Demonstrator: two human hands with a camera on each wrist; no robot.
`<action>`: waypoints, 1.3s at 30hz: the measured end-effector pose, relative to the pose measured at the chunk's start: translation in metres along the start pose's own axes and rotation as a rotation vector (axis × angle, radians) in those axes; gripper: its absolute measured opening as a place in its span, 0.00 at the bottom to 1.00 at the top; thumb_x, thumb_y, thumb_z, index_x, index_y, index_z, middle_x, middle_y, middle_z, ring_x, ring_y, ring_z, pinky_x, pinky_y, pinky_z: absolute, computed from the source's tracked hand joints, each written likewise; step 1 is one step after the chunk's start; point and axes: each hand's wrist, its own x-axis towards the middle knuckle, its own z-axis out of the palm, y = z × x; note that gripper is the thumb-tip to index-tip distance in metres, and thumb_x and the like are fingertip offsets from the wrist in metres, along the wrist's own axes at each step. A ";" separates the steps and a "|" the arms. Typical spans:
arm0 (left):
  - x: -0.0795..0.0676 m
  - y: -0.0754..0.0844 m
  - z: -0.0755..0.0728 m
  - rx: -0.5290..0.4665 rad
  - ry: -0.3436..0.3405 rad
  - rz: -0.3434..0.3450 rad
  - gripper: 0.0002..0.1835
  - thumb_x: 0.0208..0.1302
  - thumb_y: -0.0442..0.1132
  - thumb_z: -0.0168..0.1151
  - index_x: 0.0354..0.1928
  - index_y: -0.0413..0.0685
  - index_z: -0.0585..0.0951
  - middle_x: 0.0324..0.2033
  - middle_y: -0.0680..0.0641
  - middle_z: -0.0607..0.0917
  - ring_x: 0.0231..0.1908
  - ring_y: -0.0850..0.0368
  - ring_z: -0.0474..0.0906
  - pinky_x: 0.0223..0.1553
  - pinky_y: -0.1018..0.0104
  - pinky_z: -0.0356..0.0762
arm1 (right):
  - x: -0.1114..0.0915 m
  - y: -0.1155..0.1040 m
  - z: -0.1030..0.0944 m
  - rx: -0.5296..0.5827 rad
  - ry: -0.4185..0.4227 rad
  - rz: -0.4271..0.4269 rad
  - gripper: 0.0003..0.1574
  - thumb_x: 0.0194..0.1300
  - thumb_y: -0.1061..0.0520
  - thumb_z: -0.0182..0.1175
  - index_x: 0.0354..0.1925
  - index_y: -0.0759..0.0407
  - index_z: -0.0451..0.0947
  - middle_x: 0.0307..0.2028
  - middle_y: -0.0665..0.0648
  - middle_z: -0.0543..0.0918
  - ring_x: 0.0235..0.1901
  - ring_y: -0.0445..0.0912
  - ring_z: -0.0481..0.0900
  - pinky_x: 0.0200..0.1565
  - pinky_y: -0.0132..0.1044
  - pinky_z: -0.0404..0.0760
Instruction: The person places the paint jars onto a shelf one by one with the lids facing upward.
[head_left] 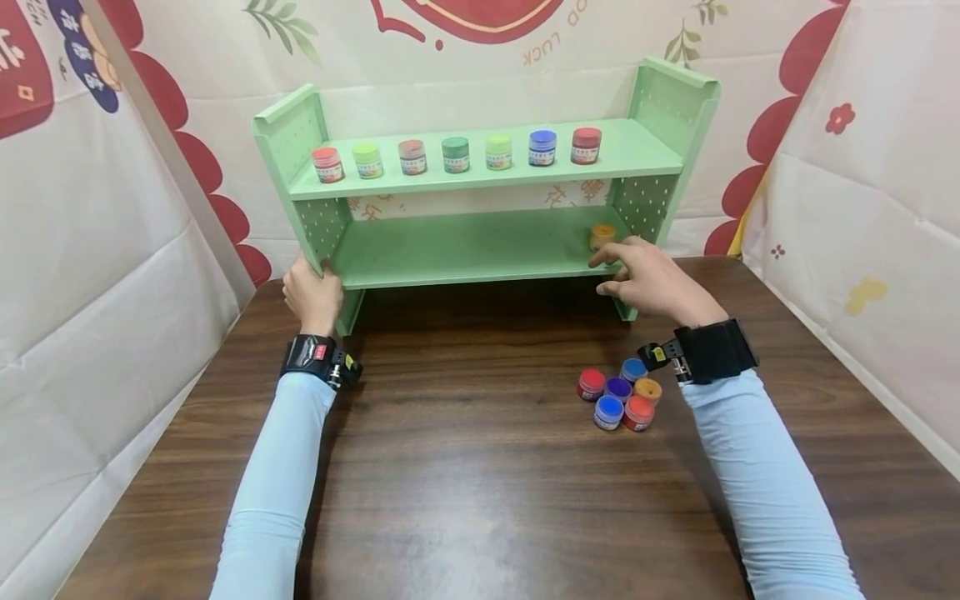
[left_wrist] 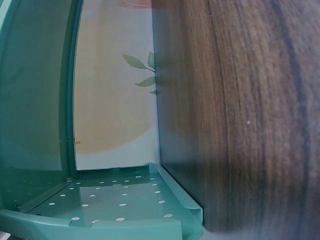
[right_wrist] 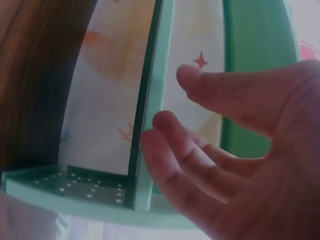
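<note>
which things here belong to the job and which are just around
Seems part of the job:
green shelf, gripped by the left hand
seven jars on its upper level
yellow jar one level below, near the right hand
six jars clustered on the table

Just around:
patterned cloth
black wrist straps

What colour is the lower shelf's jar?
The jar is yellow-orange, clearest in the head view.

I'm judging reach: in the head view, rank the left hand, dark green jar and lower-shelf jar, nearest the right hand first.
1. Lower-shelf jar: beside the right hand.
2. Dark green jar: upper shelf, middle.
3. Left hand: at the rack's left side.
</note>
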 end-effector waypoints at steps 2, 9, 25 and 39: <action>0.000 0.001 0.000 -0.001 0.002 -0.002 0.09 0.66 0.33 0.57 0.45 0.42 0.83 0.45 0.36 0.90 0.44 0.32 0.86 0.42 0.36 0.76 | -0.001 0.002 -0.002 -0.002 -0.013 0.001 0.23 0.71 0.59 0.64 0.62 0.60 0.77 0.61 0.69 0.73 0.52 0.61 0.84 0.47 0.53 0.81; 0.001 0.003 0.001 0.000 -0.015 -0.011 0.10 0.66 0.32 0.56 0.46 0.42 0.82 0.46 0.36 0.90 0.45 0.32 0.86 0.44 0.37 0.78 | -0.005 0.018 -0.001 -0.029 -0.080 -0.001 0.20 0.67 0.57 0.69 0.56 0.60 0.81 0.43 0.61 0.88 0.42 0.52 0.84 0.43 0.46 0.77; 0.003 0.005 -0.001 -0.001 -0.012 -0.015 0.10 0.68 0.34 0.57 0.47 0.42 0.83 0.48 0.37 0.90 0.50 0.32 0.86 0.49 0.38 0.78 | -0.011 0.044 0.004 0.216 -0.589 0.169 0.24 0.63 0.63 0.70 0.56 0.69 0.78 0.47 0.61 0.85 0.37 0.46 0.78 0.38 0.42 0.81; 0.001 0.002 0.001 -0.001 -0.019 -0.025 0.10 0.68 0.34 0.58 0.48 0.43 0.83 0.49 0.37 0.90 0.51 0.32 0.86 0.50 0.38 0.78 | -0.011 0.061 0.016 0.268 -0.695 0.229 0.12 0.64 0.63 0.69 0.45 0.67 0.83 0.36 0.53 0.85 0.33 0.43 0.80 0.38 0.38 0.83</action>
